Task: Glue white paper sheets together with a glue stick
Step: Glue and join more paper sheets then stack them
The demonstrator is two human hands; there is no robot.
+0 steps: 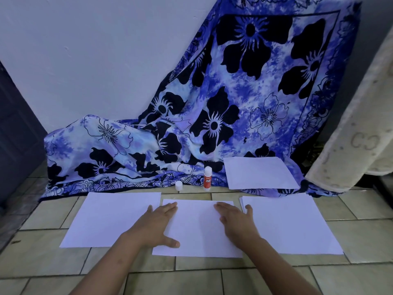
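The left hand (158, 222) and right hand (236, 220) lay flat, fingers straight, on the middle paper sheet (197, 233). Beyond that sheet the glue stick (207, 178) stood upright, with a white cap (179, 185) beside it.

On my feed the left hand (159, 224) and the right hand (236, 221) are both bare. Behind each wrist, the left forearm (110, 266) and the right forearm (284, 266) are bare too, down to the frame's lower edge. The left thumb (172, 243) shows a short, rounded nail.
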